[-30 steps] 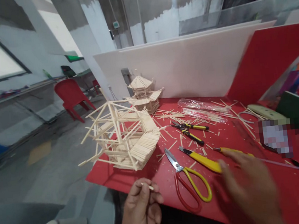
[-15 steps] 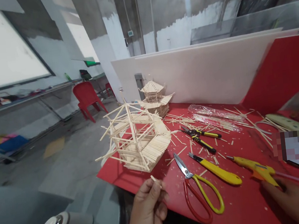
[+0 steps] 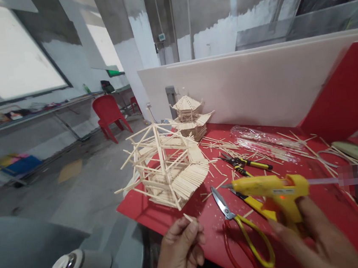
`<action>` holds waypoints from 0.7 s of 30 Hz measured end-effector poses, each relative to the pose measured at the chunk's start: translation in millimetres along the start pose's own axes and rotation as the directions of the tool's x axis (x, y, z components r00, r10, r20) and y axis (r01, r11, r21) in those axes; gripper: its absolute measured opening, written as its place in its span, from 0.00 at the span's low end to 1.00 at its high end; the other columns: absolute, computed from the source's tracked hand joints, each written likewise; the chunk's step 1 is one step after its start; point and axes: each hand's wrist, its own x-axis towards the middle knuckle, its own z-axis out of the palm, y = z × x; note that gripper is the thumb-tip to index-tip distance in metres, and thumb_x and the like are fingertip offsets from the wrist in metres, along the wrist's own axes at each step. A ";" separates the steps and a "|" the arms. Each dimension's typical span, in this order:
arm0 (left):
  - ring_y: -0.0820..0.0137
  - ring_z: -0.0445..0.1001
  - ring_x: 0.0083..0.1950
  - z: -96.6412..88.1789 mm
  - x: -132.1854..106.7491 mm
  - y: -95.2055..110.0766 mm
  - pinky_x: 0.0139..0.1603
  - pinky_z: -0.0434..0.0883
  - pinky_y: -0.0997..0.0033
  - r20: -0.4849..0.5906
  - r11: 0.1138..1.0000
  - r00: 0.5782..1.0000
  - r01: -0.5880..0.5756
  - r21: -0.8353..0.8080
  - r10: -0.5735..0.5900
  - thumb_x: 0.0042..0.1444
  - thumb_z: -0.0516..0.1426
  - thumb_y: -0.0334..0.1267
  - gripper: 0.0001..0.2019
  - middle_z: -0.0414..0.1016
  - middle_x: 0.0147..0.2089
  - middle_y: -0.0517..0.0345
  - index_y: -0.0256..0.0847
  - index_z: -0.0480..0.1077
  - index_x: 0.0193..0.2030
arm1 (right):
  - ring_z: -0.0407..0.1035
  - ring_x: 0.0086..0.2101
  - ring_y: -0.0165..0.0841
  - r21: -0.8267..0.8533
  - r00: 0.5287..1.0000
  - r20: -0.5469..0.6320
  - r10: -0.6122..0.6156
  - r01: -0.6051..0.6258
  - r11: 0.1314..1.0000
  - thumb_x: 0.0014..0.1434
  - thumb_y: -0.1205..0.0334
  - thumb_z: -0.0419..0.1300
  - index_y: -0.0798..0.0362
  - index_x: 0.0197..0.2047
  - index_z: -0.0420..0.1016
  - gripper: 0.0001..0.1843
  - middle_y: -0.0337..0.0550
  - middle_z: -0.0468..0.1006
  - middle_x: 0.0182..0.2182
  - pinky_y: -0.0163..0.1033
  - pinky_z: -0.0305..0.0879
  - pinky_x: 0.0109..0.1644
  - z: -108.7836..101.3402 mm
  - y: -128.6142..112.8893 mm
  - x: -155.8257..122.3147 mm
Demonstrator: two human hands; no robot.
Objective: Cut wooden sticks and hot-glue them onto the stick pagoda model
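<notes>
Between thumb and fingers, my left hand point(image 3: 182, 248) pinches a short wooden stick point(image 3: 188, 217) just off the front edge of the red table. My right hand point(image 3: 314, 239) grips a yellow hot glue gun point(image 3: 270, 186) by its handle, its nozzle aimed left and a clear glue stick out of its back. Ahead of my left hand stands a pavilion model point(image 3: 166, 169) of thin sticks, with an open roof frame and a part-covered lower eave. Scissors point(image 3: 240, 230) with one red and one yellow handle lie between my hands. A yellow utility knife point(image 3: 257, 204) is partly hidden behind the glue gun.
A second stick pagoda point(image 3: 189, 113) stands at the back by a white board point(image 3: 224, 82). Pliers point(image 3: 246, 163), loose sticks point(image 3: 218, 144) and a plastic bag of sticks point(image 3: 266, 142) lie on the red table point(image 3: 210, 250). A white bottle point(image 3: 87, 267) stands on a grey surface at lower left.
My right hand has lifted the glue gun from the table and brought it left, over the utility knife. My left hand still pinches the stick. The view has shifted slightly.
</notes>
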 end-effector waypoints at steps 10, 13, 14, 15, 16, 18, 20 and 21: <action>0.75 0.71 0.22 -12.3 9.8 0.1 0.18 0.65 0.80 0.000 0.999 1.000 0.021 -0.031 -0.021 0.33 0.76 0.40 0.19 0.78 0.25 0.56 0.37 0.79 0.32 | 0.68 0.20 0.32 -0.453 0.891 -0.042 -0.453 0.387 0.803 0.64 0.48 0.54 0.52 0.40 0.69 0.15 0.40 0.75 0.23 0.36 0.54 0.24 59.0 -61.9 49.5; 0.74 0.72 0.22 -11.0 10.1 2.3 0.18 0.64 0.80 0.005 0.999 0.999 0.044 -0.008 -0.044 0.34 0.75 0.42 0.18 0.78 0.27 0.55 0.37 0.78 0.30 | 0.68 0.20 0.32 -0.436 0.870 -0.019 -0.492 0.436 0.787 0.64 0.52 0.53 0.53 0.44 0.69 0.14 0.41 0.76 0.24 0.37 0.52 0.25 60.8 -64.1 53.4; 0.75 0.71 0.22 -10.0 9.7 3.1 0.18 0.64 0.80 0.005 0.999 0.999 0.051 0.001 -0.051 0.35 0.75 0.43 0.18 0.77 0.27 0.56 0.37 0.77 0.29 | 0.68 0.21 0.32 -0.424 0.863 -0.014 -0.505 0.452 0.785 0.64 0.53 0.53 0.53 0.45 0.69 0.13 0.41 0.77 0.25 0.37 0.52 0.25 60.8 -65.0 54.5; 0.75 0.71 0.22 -9.0 9.1 3.9 0.18 0.64 0.80 0.005 0.998 0.998 0.057 0.010 -0.057 0.36 0.75 0.44 0.18 0.77 0.27 0.56 0.36 0.77 0.29 | 0.68 0.21 0.32 -0.415 0.857 -0.010 -0.515 0.465 0.782 0.64 0.54 0.52 0.53 0.45 0.69 0.13 0.41 0.78 0.26 0.36 0.52 0.25 60.8 -65.9 55.4; 0.76 0.71 0.22 -7.9 8.5 4.6 0.18 0.64 0.81 0.005 0.998 0.998 0.061 0.018 -0.061 0.36 0.75 0.44 0.18 0.76 0.26 0.56 0.36 0.76 0.29 | 0.69 0.22 0.32 -0.411 0.852 -0.006 -0.523 0.475 0.778 0.65 0.55 0.52 0.53 0.45 0.69 0.12 0.42 0.78 0.27 0.36 0.52 0.25 60.9 -66.6 56.2; 0.76 0.70 0.21 -6.3 7.7 5.8 0.18 0.63 0.81 0.007 0.998 0.998 0.060 0.028 -0.060 0.36 0.75 0.46 0.19 0.76 0.26 0.57 0.36 0.75 0.28 | 0.70 0.23 0.31 -0.413 0.849 0.001 -0.528 0.481 0.773 0.65 0.56 0.52 0.53 0.44 0.69 0.11 0.42 0.80 0.29 0.36 0.52 0.25 61.4 -67.4 57.3; 0.77 0.69 0.20 -5.6 7.8 6.4 0.18 0.63 0.81 0.014 0.998 0.998 0.054 0.037 -0.055 0.35 0.75 0.48 0.20 0.75 0.25 0.58 0.36 0.75 0.27 | 0.69 0.23 0.31 -0.413 0.851 0.000 -0.525 0.478 0.775 0.65 0.56 0.52 0.54 0.44 0.70 0.11 0.43 0.80 0.30 0.36 0.51 0.25 62.4 -67.4 57.7; 0.77 0.69 0.20 -5.7 8.3 6.4 0.18 0.63 0.81 0.018 0.998 0.998 0.053 0.042 -0.054 0.35 0.75 0.48 0.20 0.75 0.24 0.58 0.36 0.75 0.27 | 0.69 0.23 0.31 -0.410 0.851 0.000 -0.524 0.479 0.777 0.66 0.56 0.52 0.54 0.45 0.70 0.12 0.44 0.81 0.31 0.36 0.50 0.24 63.0 -67.1 57.8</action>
